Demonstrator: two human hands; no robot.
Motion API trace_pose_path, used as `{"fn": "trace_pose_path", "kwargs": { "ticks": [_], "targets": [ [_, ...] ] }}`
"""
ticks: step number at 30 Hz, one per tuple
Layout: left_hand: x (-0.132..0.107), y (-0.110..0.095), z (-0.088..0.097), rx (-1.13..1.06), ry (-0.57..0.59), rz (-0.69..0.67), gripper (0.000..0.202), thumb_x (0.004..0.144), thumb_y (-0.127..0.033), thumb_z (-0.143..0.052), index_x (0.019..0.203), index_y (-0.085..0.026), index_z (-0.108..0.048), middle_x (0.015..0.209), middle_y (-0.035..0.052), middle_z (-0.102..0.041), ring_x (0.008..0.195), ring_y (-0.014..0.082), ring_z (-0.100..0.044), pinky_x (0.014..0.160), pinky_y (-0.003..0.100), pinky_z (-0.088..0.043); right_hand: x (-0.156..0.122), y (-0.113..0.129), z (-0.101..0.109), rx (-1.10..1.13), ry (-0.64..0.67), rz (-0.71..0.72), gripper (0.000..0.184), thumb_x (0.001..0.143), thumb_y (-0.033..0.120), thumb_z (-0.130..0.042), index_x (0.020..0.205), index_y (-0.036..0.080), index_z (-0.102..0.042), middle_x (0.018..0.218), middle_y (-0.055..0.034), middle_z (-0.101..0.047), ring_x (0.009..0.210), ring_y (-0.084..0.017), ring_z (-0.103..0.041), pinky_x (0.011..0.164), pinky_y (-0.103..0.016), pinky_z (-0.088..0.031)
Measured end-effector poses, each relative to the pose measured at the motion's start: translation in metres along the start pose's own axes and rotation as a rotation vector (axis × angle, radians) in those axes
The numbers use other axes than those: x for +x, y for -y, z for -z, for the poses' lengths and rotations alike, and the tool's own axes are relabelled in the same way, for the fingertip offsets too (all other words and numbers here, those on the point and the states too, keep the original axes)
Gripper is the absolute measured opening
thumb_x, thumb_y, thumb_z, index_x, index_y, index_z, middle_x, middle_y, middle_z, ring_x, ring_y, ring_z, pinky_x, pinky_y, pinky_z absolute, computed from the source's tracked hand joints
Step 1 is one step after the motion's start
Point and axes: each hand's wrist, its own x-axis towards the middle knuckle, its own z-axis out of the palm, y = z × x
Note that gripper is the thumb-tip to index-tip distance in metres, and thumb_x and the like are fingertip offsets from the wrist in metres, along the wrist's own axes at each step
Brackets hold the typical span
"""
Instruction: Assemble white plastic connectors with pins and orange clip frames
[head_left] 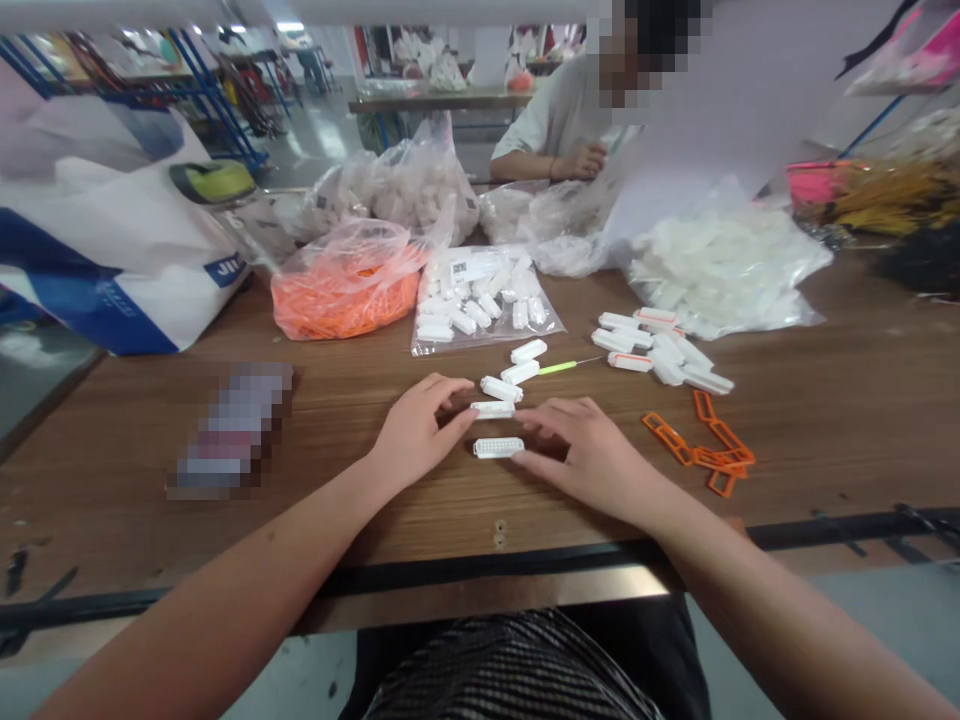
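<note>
Two white plastic connector housings lie one behind the other between my hands. The rear white housing [493, 410] has my left thumb at its left end and a right fingertip by its right end. The front white housing [499, 448] shows rows of small holes, and my right thumb reaches its right end. My left hand [420, 430] rests on the table, index finger and thumb apart. On the other side, my right hand [585, 450] also has its thumb and fingers apart. Just behind are several more white housings [520, 372] and a yellow-green handled pick [559, 368].
Orange frame-shaped pieces [724, 445] and a pile of white housings [660, 350] lie at right. Behind stand bags of orange parts [345, 290], white housings [480, 300] and whitish parts [720, 260]. A blurred phone-like object [236, 430] lies left. Another person [555, 120] sits opposite.
</note>
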Motion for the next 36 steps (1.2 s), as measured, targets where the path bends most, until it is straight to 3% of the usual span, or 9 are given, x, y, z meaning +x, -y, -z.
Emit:
{"fn": "trace_pose_path", "kwargs": {
  "ticks": [3, 6, 9, 14, 21, 25, 28, 32, 36],
  "targets": [
    [-0.006, -0.005, 0.007, -0.051, -0.041, 0.015, 0.014, 0.089, -0.032, -0.059, 0.093, -0.021, -0.066, 0.086, 0.0011, -0.064, 0.075, 0.0141, -0.06, 0.071, 0.028, -0.049, -0.01, -0.006, 0.032, 0.009, -0.101, -0.109, 0.021, 0.093, 0.028, -0.051, 0.091, 0.024, -0.072, 0.089, -0.0041, -0.072, 0.082, -0.02, -0.066, 0.08, -0.038, -0.046],
    [-0.014, -0.012, 0.008, -0.086, 0.108, -0.024, 0.016, 0.087, -0.034, -0.062, 0.093, -0.021, -0.068, 0.081, 0.0001, -0.063, 0.066, 0.0121, -0.056, 0.063, 0.025, -0.048, -0.026, -0.022, 0.052, -0.019, 0.006, -0.226, 0.02, 0.087, 0.029, -0.056, 0.078, 0.024, -0.073, 0.078, -0.0019, -0.073, 0.071, -0.018, -0.065, 0.067, -0.033, -0.048],
    [-0.02, -0.018, 0.003, -0.029, 0.167, -0.06, 0.027, 0.082, -0.036, -0.068, 0.105, -0.022, -0.065, 0.092, 0.0023, -0.066, 0.076, 0.0156, -0.061, 0.069, 0.029, -0.051, -0.039, -0.041, 0.051, -0.036, 0.134, -0.323, 0.02, 0.085, 0.028, -0.057, 0.076, 0.025, -0.074, 0.075, 0.0001, -0.074, 0.066, -0.017, -0.065, 0.061, -0.03, -0.049],
    [-0.023, -0.02, -0.002, 0.07, 0.182, -0.086, 0.026, 0.084, -0.032, -0.065, 0.109, -0.024, -0.064, 0.097, 0.0023, -0.067, 0.085, 0.0193, -0.063, 0.081, 0.036, -0.052, -0.046, -0.053, 0.042, -0.047, 0.125, -0.412, 0.019, 0.083, 0.029, -0.058, 0.08, 0.025, -0.076, 0.079, -0.0008, -0.077, 0.065, -0.017, -0.068, 0.06, -0.029, -0.05],
    [-0.023, -0.026, 0.0, 0.037, 0.23, -0.055, 0.017, 0.086, -0.023, -0.063, 0.103, -0.025, -0.066, 0.095, 0.0005, -0.066, 0.075, 0.0154, -0.062, 0.071, 0.031, -0.051, -0.037, -0.042, 0.038, -0.172, 0.159, -0.382, 0.016, 0.075, 0.021, -0.057, 0.065, 0.023, -0.07, 0.064, 0.0008, -0.072, 0.058, -0.017, -0.064, 0.054, -0.028, -0.045],
    [-0.026, -0.036, -0.002, 0.056, 0.256, -0.02, 0.014, 0.085, -0.023, -0.065, 0.098, -0.025, -0.068, 0.087, -0.0003, -0.064, 0.073, 0.0158, -0.061, 0.069, 0.031, -0.05, -0.039, -0.043, 0.036, -0.204, 0.133, -0.481, 0.02, 0.078, 0.028, -0.056, 0.062, 0.022, -0.067, 0.056, 0.0004, -0.067, 0.052, -0.017, -0.061, 0.051, -0.028, -0.041],
    [-0.03, -0.037, -0.004, 0.033, 0.24, -0.033, 0.016, 0.086, -0.023, -0.064, 0.1, -0.026, -0.068, 0.09, -0.0005, -0.065, 0.077, 0.016, -0.061, 0.071, 0.031, -0.05, -0.042, -0.05, 0.045, -0.155, 0.137, -0.508, 0.024, 0.081, 0.034, -0.056, 0.066, 0.023, -0.07, 0.062, -0.0005, -0.07, 0.058, -0.018, -0.063, 0.055, -0.03, -0.043],
    [-0.032, -0.032, -0.007, -0.002, 0.234, -0.038, 0.017, 0.087, -0.026, -0.063, 0.103, -0.027, -0.067, 0.09, -0.0012, -0.064, 0.074, 0.0145, -0.06, 0.071, 0.03, -0.049, -0.041, -0.058, 0.053, -0.053, 0.141, -0.353, 0.019, 0.082, 0.029, -0.058, 0.076, 0.025, -0.075, 0.079, -0.0012, -0.074, 0.074, -0.019, -0.065, 0.069, -0.032, -0.047],
    [-0.03, -0.03, -0.007, -0.027, 0.248, -0.026, 0.017, 0.087, -0.028, -0.062, 0.103, -0.026, -0.067, 0.09, -0.0012, -0.063, 0.073, 0.0138, -0.059, 0.071, 0.03, -0.049, -0.039, -0.058, 0.046, -0.118, 0.182, -0.279, 0.021, 0.084, 0.027, -0.057, 0.075, 0.024, -0.076, 0.077, -0.0022, -0.072, 0.075, -0.019, -0.064, 0.071, -0.033, -0.045]
  ]
}}
